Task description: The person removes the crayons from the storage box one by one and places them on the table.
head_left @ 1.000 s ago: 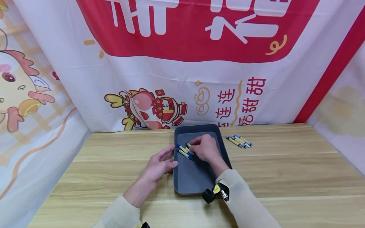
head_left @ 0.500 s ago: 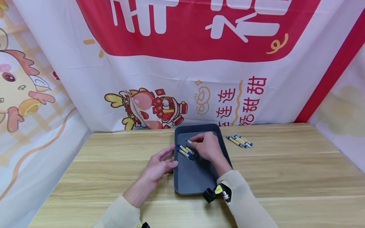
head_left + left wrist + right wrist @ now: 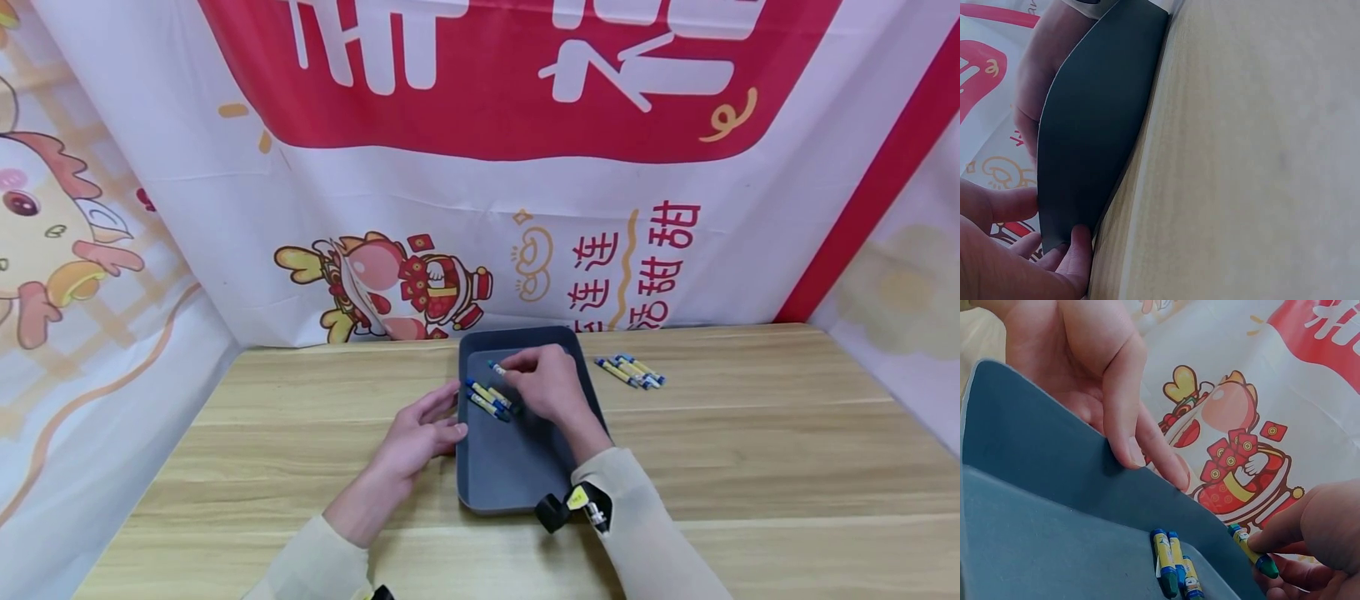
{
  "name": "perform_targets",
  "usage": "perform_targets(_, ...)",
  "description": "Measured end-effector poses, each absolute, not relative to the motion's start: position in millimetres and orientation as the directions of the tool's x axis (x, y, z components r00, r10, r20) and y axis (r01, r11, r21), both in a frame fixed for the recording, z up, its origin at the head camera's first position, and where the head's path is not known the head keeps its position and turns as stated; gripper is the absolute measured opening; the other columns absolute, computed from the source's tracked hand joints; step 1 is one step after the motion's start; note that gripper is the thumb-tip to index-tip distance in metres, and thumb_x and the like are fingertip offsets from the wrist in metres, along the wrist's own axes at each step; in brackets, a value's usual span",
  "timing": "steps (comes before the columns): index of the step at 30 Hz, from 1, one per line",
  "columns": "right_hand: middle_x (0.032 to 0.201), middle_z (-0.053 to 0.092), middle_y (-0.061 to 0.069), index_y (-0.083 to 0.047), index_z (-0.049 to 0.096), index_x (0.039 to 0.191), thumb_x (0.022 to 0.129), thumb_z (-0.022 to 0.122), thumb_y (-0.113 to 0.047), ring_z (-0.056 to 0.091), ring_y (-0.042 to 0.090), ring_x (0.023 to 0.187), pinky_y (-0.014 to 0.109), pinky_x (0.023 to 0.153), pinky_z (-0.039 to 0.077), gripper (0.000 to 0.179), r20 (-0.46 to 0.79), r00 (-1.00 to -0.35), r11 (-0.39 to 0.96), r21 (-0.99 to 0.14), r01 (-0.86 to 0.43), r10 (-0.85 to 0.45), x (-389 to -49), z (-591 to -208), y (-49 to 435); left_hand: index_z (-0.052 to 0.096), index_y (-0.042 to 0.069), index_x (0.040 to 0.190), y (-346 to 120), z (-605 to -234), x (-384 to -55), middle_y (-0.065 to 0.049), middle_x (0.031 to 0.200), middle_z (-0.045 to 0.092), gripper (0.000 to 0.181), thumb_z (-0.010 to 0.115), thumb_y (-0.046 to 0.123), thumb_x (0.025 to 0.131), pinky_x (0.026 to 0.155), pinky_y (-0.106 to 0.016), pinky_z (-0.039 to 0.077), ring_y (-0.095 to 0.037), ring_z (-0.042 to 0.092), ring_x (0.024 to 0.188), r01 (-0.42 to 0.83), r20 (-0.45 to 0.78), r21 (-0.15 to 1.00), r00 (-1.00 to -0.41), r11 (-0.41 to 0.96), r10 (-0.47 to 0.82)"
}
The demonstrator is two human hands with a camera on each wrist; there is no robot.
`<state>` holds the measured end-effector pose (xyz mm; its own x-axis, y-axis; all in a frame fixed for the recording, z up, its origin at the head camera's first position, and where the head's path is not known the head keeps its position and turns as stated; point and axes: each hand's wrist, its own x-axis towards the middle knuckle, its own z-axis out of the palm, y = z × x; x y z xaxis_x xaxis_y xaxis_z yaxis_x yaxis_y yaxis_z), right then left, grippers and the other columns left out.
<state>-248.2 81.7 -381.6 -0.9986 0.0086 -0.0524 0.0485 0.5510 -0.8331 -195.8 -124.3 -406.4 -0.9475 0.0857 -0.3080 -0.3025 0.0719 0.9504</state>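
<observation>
A green-tipped crayon [image 3: 1252,553] in a yellow and blue wrapper is pinched between the thumb and fingers of my right hand [image 3: 547,383], over the far part of a dark grey tray [image 3: 510,475]. Below it, several crayons [image 3: 487,400] lie side by side against the tray's left side; in the right wrist view, these crayons [image 3: 1172,565] have at least one dark green tip. My left hand [image 3: 420,429] rests at the tray's left wall, thumb and fingers fairly straight and touching the rim; the left wrist view has fingertips [image 3: 1080,240] against the outer wall.
More crayons [image 3: 630,372] lie in a loose group on the wooden table [image 3: 720,475], right of the tray. A printed cloth [image 3: 420,192] hangs behind the table's back edge. A small black device [image 3: 573,507] is worn on the right wrist.
My right hand has lifted the green-tipped crayon a little up and away from the others, then nearly stopped. The left hand and the tray stay in place.
</observation>
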Motion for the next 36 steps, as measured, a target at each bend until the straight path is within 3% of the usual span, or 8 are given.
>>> perform_targets(20,0.113,0.079,0.007,-0.015,0.083,0.113,0.101,0.073,-0.017,0.066,0.024,0.095,0.034,0.081,0.055,0.016,0.029,-1.000,0.510,-0.860,-0.026,-0.002,-244.4,-364.1,94.1,0.052,0.025,0.158,-124.8,-403.8,-194.4,-0.013,0.166,0.048,0.065,0.070,0.003,0.099,0.106,-0.043,0.059,-0.035,0.060,0.142,-0.310,-0.316,0.948,-0.945,0.075,0.086)
perform_targets(36,0.117,0.079,0.011,-0.012,0.083,0.116,0.101,0.072,-0.015,0.067,0.025,0.097,0.031,0.078,0.052,0.018,0.093,-0.995,0.528,-0.847,-0.061,0.034,-245.2,-353.6,123.0,0.052,0.021,0.158,-123.9,-404.9,-194.0,-0.017,0.165,0.048,0.067,0.070,0.000,0.097,0.100,-0.039,0.061,-0.037,0.060,0.141,-0.293,-0.297,0.954,-0.951,0.064,0.087)
